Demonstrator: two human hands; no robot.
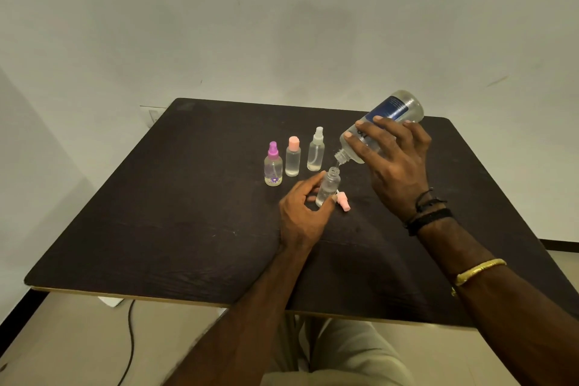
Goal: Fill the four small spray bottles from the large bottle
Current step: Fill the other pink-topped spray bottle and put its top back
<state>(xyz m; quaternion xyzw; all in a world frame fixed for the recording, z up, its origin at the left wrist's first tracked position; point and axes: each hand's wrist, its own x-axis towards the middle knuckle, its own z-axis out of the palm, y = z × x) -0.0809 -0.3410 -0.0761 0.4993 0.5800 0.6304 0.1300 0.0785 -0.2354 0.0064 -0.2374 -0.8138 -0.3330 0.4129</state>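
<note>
My right hand [394, 160] grips the large clear bottle [398, 110] with the blue label, tipped mouth-down to the left. Its neck hangs just above the open mouth of a small clear bottle [329, 186], which my left hand [302, 213] holds slightly tilted on the dark table [156, 213]. A pink spray cap [343, 201] lies on the table right beside that bottle. Behind them stand three capped small bottles in a row: one with a purple sprayer [273, 164], one with a pink cap [293, 157] and one with a white sprayer [316, 150].
The table's near edge [131, 297] runs just in front of my lap. A black cable [130, 341] trails on the floor at the lower left. A pale wall stands behind the table.
</note>
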